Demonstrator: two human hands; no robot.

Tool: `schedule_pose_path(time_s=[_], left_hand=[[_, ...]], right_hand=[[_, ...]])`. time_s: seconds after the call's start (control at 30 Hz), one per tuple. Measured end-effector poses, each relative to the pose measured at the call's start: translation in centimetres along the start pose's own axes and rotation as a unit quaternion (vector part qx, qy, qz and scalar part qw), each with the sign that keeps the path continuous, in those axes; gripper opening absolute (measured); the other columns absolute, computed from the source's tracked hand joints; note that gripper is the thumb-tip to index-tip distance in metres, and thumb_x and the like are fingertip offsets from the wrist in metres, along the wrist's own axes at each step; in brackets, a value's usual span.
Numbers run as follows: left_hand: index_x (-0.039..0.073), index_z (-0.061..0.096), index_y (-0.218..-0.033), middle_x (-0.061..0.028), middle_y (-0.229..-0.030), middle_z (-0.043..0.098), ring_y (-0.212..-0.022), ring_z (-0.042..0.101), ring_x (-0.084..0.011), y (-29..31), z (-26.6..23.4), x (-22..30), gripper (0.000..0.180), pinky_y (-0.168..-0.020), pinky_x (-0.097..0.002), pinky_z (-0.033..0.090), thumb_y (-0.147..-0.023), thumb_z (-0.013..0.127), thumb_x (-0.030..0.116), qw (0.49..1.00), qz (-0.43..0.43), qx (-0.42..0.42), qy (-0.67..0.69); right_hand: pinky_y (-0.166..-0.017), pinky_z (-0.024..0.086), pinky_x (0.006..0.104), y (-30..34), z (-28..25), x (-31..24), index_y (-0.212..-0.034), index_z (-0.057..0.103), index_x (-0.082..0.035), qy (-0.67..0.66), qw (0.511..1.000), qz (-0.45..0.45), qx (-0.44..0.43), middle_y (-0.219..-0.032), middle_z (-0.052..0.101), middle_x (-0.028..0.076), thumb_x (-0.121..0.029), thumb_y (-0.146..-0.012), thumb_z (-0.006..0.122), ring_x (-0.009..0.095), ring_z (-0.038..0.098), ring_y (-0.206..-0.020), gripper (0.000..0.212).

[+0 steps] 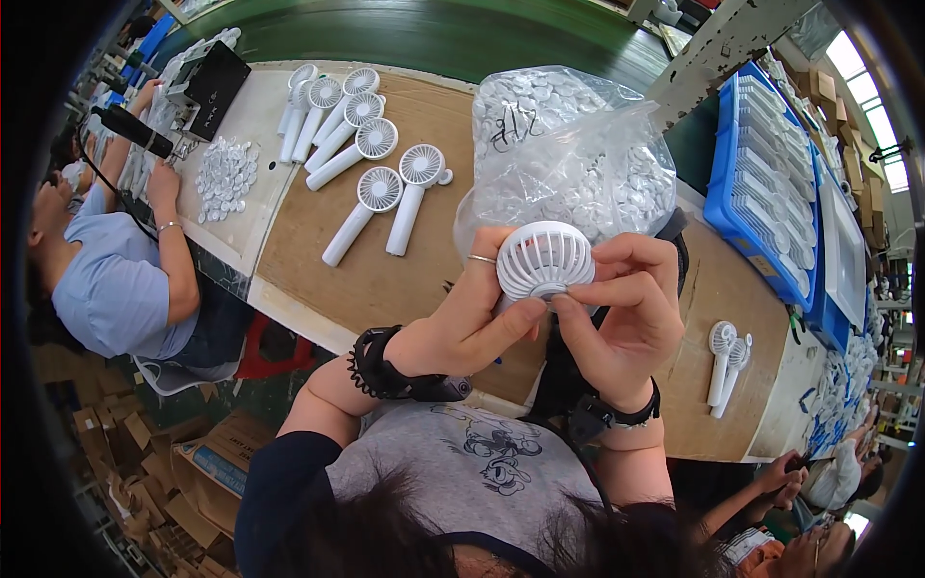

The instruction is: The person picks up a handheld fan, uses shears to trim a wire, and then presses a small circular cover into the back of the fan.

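Observation:
A white handheld fan (546, 258) with a round slatted grille is held up in front of my chest. My left hand (480, 313) is wrapped around it from the left, its thumb near the bottom of the grille. From the right, my right hand (626, 308) touches the grille, thumb and fingertips pressed together by its hub. Whatever may be between those fingertips is hidden. Just beyond the fan, a clear plastic bag (617, 169) full of small round clear or whitish pieces lies on the cardboard-covered table (424, 275).
Several white fans (374, 190) lie at the left; more fans (721, 347) lie at the right. A blue crate (761, 255) with clear trays stands at the far right. At left, a co-worker (125, 289) sits near a pile of small discs (226, 178) and a black box (210, 89).

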State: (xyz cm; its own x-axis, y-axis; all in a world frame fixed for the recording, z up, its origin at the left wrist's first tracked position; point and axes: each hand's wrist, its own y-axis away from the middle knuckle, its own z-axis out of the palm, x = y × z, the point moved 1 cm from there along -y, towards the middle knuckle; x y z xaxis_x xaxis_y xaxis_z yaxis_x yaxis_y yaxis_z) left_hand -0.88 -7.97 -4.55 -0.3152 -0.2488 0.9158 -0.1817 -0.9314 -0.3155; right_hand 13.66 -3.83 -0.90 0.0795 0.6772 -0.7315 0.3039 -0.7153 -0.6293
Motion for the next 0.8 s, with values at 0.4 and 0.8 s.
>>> schedule_pose_path(time_s=[0.4, 0.8], left_hand=[[0.006, 0.017, -0.121, -0.008, -0.103, 0.043, -0.073, 0.048, -0.0071, -0.2, -0.9, -0.8, 0.046, -0.061, -0.0205, 0.043, -0.087, 0.048, 0.007, 0.973, 0.149, -0.055, -0.17], [0.006, 0.02, -0.119, -0.0074, -0.102, 0.043, -0.072, 0.048, -0.006, 0.4, 0.0, -0.1, 0.041, -0.059, -0.0197, 0.043, -0.088, 0.046, 0.006, 1.0, -0.012, -0.007, 0.008]], right_hand=[[-0.058, 0.04, 0.0201, 0.4, 0.0, -0.7, -0.074, 0.062, -0.006, -0.02, 1.0, -0.02, 0.005, -0.097, 0.05, 0.009, 0.004, -0.059, 0.073, 0.01, 0.048, -0.067, 0.021], [-0.061, 0.04, 0.021, 0.1, 0.1, -0.2, -0.07, 0.06, -0.006, -0.019, 1.0, 0.022, -0.001, -0.096, 0.051, 0.01, 0.003, -0.058, 0.072, 0.01, 0.045, -0.068, 0.019]])
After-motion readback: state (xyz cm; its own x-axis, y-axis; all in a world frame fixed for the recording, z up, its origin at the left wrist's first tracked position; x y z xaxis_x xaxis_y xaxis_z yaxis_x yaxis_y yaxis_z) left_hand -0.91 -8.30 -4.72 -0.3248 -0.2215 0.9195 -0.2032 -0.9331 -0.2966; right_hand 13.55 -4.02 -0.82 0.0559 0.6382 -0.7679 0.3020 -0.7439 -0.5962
